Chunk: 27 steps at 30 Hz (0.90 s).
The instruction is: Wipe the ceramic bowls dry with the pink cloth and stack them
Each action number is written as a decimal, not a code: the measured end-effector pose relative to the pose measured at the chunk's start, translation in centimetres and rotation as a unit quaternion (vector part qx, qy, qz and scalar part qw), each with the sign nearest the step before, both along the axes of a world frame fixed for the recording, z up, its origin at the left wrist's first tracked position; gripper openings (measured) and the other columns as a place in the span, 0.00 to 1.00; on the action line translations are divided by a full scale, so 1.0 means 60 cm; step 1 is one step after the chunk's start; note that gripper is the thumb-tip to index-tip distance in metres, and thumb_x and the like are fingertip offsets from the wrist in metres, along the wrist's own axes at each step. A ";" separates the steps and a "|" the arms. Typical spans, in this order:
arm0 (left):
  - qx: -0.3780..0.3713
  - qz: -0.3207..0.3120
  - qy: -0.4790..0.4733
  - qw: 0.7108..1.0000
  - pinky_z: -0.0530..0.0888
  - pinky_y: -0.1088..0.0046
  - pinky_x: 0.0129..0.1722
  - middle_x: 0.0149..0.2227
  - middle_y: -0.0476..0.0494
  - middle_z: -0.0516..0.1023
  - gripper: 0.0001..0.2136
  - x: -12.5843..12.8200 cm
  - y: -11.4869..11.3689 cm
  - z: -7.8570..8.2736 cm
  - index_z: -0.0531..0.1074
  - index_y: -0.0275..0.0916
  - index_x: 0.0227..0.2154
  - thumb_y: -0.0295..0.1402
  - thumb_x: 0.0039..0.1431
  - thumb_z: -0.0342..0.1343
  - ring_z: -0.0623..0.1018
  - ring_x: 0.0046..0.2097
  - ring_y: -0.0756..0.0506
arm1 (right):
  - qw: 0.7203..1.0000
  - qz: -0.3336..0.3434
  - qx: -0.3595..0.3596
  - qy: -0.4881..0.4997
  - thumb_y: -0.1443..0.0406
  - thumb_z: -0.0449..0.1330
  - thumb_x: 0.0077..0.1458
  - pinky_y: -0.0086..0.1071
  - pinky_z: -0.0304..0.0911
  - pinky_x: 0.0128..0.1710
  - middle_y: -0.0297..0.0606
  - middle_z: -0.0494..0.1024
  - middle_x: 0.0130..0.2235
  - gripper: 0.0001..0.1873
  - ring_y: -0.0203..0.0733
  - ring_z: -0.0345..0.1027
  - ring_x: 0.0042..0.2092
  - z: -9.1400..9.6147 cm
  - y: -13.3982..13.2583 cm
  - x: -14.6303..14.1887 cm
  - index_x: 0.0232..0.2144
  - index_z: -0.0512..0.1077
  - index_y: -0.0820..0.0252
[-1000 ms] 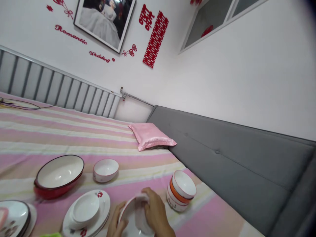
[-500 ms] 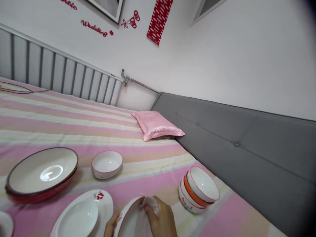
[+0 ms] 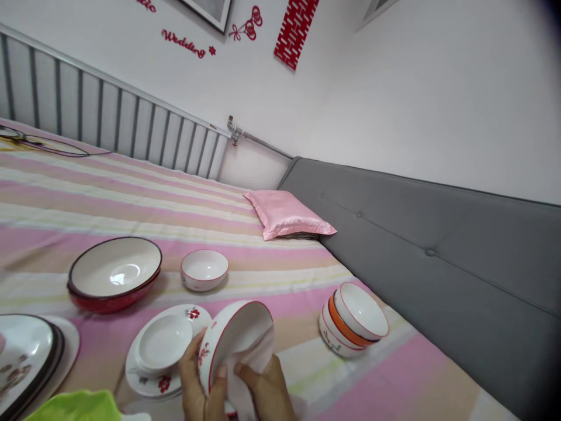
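Observation:
A white bowl [image 3: 223, 327] with a red rim and red flowers is tilted on its side, its opening facing right. My left hand [image 3: 199, 383] grips it from the left, thumb over the near rim. In my right hand [image 3: 265, 389] is a pale cloth or tissue [image 3: 245, 374], pressed against the inside of the bowl. The fingers behind the cloth are hidden. Just left of my hands lies a flowered plate [image 3: 193, 313] with a small white dish [image 3: 164, 342] on it.
Left are a red bowl [image 3: 116, 275], stacked patterned plates [image 3: 26, 356] and a green leaf-edged dish [image 3: 79, 406]. A small white bowl [image 3: 205, 270] stands beyond. Stacked bowls [image 3: 350, 321] sit right, near the grey headboard [image 3: 416, 228]. A pink pillow [image 3: 289, 213] lies on the striped bed.
The bowl has risen higher in view, and more of my left hand shows, its thumb now over the rim. The view has shifted, showing the stacked plates and green dish at the lower left.

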State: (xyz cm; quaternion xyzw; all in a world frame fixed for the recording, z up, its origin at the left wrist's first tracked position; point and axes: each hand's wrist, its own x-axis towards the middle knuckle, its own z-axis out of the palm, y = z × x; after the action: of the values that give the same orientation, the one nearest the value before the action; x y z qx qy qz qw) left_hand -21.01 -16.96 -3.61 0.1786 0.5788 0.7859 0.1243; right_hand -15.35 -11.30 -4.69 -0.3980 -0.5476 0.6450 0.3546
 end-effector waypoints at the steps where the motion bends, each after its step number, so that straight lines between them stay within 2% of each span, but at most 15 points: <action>1: 0.001 -0.011 0.009 1.000 0.57 0.60 0.62 0.61 0.39 0.60 0.26 0.003 0.001 0.002 0.56 0.40 0.57 0.41 0.55 0.49 0.60 0.62 0.34 | 1.000 -0.015 -0.014 0.006 0.62 0.61 0.42 0.36 0.70 0.37 0.44 0.81 0.38 0.21 0.50 0.77 0.39 0.005 0.004 0.004 0.41 0.71 0.64; 3: 0.009 -0.051 0.005 0.999 0.57 0.61 0.62 0.62 0.39 0.60 0.30 0.010 0.004 0.006 0.57 0.39 0.59 0.44 0.53 0.53 0.59 0.63 0.34 | 0.999 -0.047 -0.015 0.015 0.62 0.61 0.43 0.37 0.70 0.39 0.46 0.81 0.39 0.21 0.51 0.76 0.41 0.018 0.021 0.020 0.41 0.72 0.66; 4: 0.013 -0.077 -0.011 0.997 0.56 0.61 0.62 0.62 0.39 0.61 0.32 0.013 0.006 0.009 0.57 0.39 0.59 0.45 0.52 0.54 0.60 0.63 0.34 | 0.998 -0.058 0.016 0.003 0.61 0.60 0.45 0.37 0.69 0.41 0.47 0.81 0.40 0.20 0.51 0.76 0.42 0.026 0.033 0.033 0.41 0.73 0.66; 6: 0.025 -0.152 -0.074 0.985 0.58 0.60 0.62 0.60 0.39 0.66 0.33 0.016 0.010 0.018 0.62 0.39 0.58 0.47 0.50 0.57 0.62 0.62 0.33 | 0.987 -0.070 0.136 -0.053 0.59 0.59 0.49 0.36 0.68 0.44 0.46 0.81 0.40 0.18 0.51 0.75 0.44 0.044 0.054 0.060 0.39 0.75 0.66; 8: 0.039 -0.253 -0.153 0.955 0.62 0.58 0.59 0.54 0.38 0.73 0.31 0.015 0.013 0.029 0.67 0.37 0.54 0.47 0.48 0.60 0.67 0.59 0.32 | 0.954 -0.091 0.260 -0.116 0.60 0.55 0.54 0.34 0.65 0.47 0.42 0.80 0.43 0.18 0.48 0.73 0.48 0.061 0.068 0.086 0.44 0.76 0.59; 10: 0.049 -0.340 -0.211 0.915 0.68 0.57 0.54 0.48 0.37 0.78 0.30 0.010 0.014 0.036 0.71 0.37 0.51 0.45 0.45 0.63 0.72 0.54 0.31 | 0.919 -0.114 0.327 -0.187 0.63 0.52 0.54 0.32 0.65 0.45 0.37 0.81 0.40 0.18 0.46 0.74 0.45 0.073 0.073 0.105 0.44 0.76 0.53; 12: 0.050 -0.382 -0.235 0.892 0.70 0.57 0.50 0.44 0.37 0.80 0.31 0.005 0.015 0.038 0.72 0.38 0.51 0.41 0.40 0.66 0.75 0.50 0.31 | 0.890 -0.139 0.366 -0.232 0.67 0.51 0.52 0.31 0.65 0.43 0.35 0.82 0.39 0.19 0.45 0.75 0.42 0.080 0.072 0.114 0.43 0.76 0.51; 14: 0.049 -0.393 -0.243 0.885 0.71 0.58 0.49 0.42 0.38 0.81 0.32 0.003 0.016 0.032 0.71 0.38 0.52 0.39 0.39 0.66 0.77 0.48 0.32 | 0.871 -0.160 0.393 -0.248 0.69 0.51 0.49 0.31 0.64 0.41 0.36 0.81 0.39 0.19 0.45 0.75 0.40 0.082 0.070 0.116 0.40 0.77 0.52; 17: 0.048 -0.377 -0.242 0.893 0.72 0.59 0.47 0.42 0.39 0.81 0.32 0.006 0.018 0.015 0.70 0.38 0.53 0.38 0.41 0.64 0.77 0.46 0.33 | 0.864 -0.175 0.381 -0.278 0.69 0.53 0.48 0.32 0.64 0.38 0.38 0.81 0.37 0.18 0.47 0.75 0.38 0.078 0.073 0.110 0.39 0.77 0.53; 19: 0.051 -0.351 -0.237 0.904 0.73 0.61 0.47 0.41 0.40 0.81 0.32 0.013 0.021 0.002 0.69 0.38 0.54 0.37 0.41 0.64 0.77 0.46 0.34 | 0.874 -0.165 0.341 -0.304 0.68 0.54 0.49 0.33 0.63 0.35 0.39 0.81 0.34 0.16 0.48 0.74 0.36 0.073 0.079 0.105 0.38 0.77 0.54; 24: 0.079 -0.293 -0.255 0.918 0.74 0.65 0.45 0.37 0.42 0.81 0.34 0.024 0.030 -0.018 0.67 0.38 0.55 0.36 0.41 0.65 0.77 0.47 0.36 | 0.925 -0.069 0.218 -0.304 0.63 0.56 0.50 0.33 0.65 0.32 0.45 0.81 0.31 0.11 0.49 0.75 0.35 0.047 0.087 0.096 0.30 0.77 0.61; 27: 0.098 -0.267 -0.271 0.920 0.74 0.65 0.44 0.38 0.42 0.81 0.34 0.027 0.035 -0.016 0.65 0.38 0.56 0.37 0.43 0.66 0.78 0.46 0.37 | 0.955 0.009 0.149 -0.255 0.64 0.59 0.47 0.33 0.66 0.33 0.44 0.82 0.34 0.10 0.49 0.76 0.37 0.029 0.084 0.097 0.32 0.78 0.61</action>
State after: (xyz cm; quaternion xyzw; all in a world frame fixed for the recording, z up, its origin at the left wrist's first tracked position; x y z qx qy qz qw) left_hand -19.40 -14.87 -4.58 0.1179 0.3740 0.7945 0.4636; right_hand -9.56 -6.26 -2.94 -0.4868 -0.7136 0.4360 0.2524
